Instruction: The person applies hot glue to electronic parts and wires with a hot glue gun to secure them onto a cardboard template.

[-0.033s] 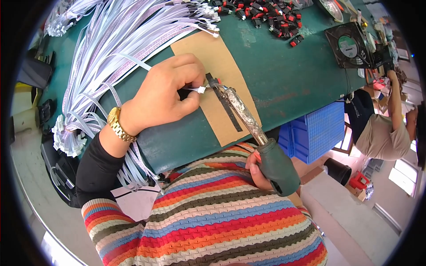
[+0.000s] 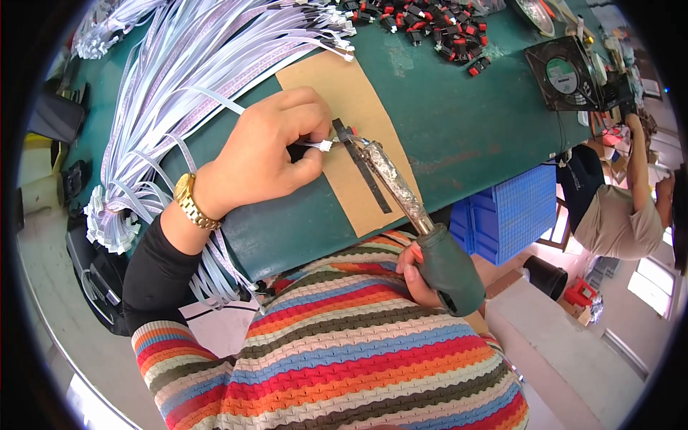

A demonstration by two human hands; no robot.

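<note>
My left hand [image 2: 276, 143] is closed in a pinch on a white ribbon cable [image 2: 228, 102], whose small white connector [image 2: 325, 145] pokes out past the fingertips. My right hand [image 2: 416, 276], partly hidden, grips the dark green handle of a soldering iron [image 2: 393, 178]. The iron's worn metal barrel slants up and leftward, its tip close to thin wires beyond the connector. Beneath lies a brown cardboard piece [image 2: 304, 70] with a black strip [image 2: 375, 188] across it. A small red bit [image 2: 353, 131] shows beside the tip; its body is mostly hidden.
A large bundle of white ribbon cables [image 2: 165, 72] spreads over the green table [image 2: 473, 129] at left. Black and red parts [image 2: 451, 36] are heaped at the far side. A black fan [image 2: 564, 75] stands far right, above a blue crate [image 2: 512, 211]. Another person [image 2: 620, 215] is at right.
</note>
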